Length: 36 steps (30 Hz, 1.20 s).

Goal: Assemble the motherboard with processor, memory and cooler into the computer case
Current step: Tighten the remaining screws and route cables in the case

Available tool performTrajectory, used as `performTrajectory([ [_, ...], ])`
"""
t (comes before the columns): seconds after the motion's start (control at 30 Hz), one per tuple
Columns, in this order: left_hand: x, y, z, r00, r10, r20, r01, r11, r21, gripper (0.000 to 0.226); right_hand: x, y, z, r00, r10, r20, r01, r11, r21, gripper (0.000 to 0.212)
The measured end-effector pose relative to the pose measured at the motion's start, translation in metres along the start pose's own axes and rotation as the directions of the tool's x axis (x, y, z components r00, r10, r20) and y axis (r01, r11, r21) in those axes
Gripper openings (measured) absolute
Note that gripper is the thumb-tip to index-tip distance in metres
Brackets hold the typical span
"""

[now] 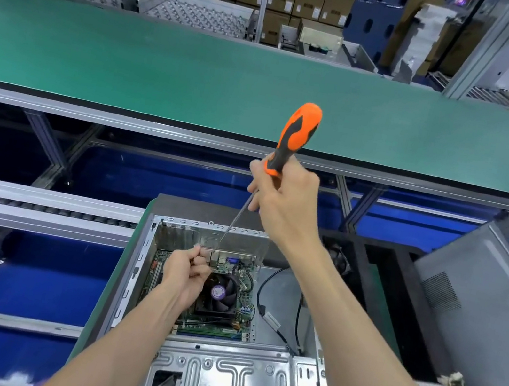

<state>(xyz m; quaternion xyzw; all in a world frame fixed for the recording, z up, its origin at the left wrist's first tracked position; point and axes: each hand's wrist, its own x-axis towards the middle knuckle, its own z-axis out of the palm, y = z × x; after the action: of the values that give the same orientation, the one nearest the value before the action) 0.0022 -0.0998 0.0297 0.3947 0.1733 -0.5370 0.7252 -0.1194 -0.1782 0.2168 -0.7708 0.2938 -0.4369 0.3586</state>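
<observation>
Inside the open computer case (pixel 217 375), the motherboard (pixel 221 302) lay flat under both hands. The right hand (pixel 282 201) gripped a screwdriver (pixel 292 138); the left hand (pixel 189 271) pinched near its tip, case walls close around.

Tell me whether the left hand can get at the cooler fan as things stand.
Probably yes: the left hand hovers right beside the cooler fan in the open case, nothing covering it. But its fingers are pinched near the screwdriver tip.

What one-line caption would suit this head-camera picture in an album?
Right hand steers an orange screwdriver into the computer case, left hand steadying its tip above the motherboard.
</observation>
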Motion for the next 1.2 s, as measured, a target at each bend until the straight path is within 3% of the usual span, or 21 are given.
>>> performTrajectory([
  [0.13,0.001,0.000,-0.002,0.998,0.038,0.044,-0.032,0.992,-0.122,0.028,0.006,-0.007,-0.008,0.999,-0.035,0.004,0.035,0.999,0.024,0.023],
  [0.3,-0.002,-0.002,0.002,0.989,0.075,0.127,-0.061,0.992,-0.111,0.026,0.002,-0.007,-0.007,0.998,-0.067,-0.017,0.068,0.994,0.084,0.021],
  [0.53,-0.007,0.002,-0.002,0.973,0.046,0.225,0.006,0.974,-0.226,0.018,-0.009,-0.010,0.004,0.999,-0.052,0.011,0.048,0.977,0.206,0.020],
  [0.63,-0.010,0.003,-0.002,0.982,0.021,0.190,0.032,0.962,-0.270,0.056,-0.012,-0.008,0.008,0.998,-0.054,0.036,0.046,0.979,0.197,0.020],
  [0.7,-0.012,0.002,0.000,0.988,0.021,0.153,0.023,0.959,-0.281,0.070,-0.013,-0.006,0.010,0.998,-0.048,0.045,0.039,0.981,0.190,0.020],
  [0.83,-0.013,0.004,0.001,0.993,0.044,0.110,-0.011,0.959,-0.284,0.075,-0.014,-0.002,0.011,0.999,-0.019,0.048,0.011,0.984,0.180,0.019],
  [1.2,-0.018,0.008,0.002,0.986,0.055,0.158,-0.003,0.950,-0.311,0.074,-0.015,0.004,0.008,0.999,0.030,0.019,-0.033,0.974,0.225,0.024],
])
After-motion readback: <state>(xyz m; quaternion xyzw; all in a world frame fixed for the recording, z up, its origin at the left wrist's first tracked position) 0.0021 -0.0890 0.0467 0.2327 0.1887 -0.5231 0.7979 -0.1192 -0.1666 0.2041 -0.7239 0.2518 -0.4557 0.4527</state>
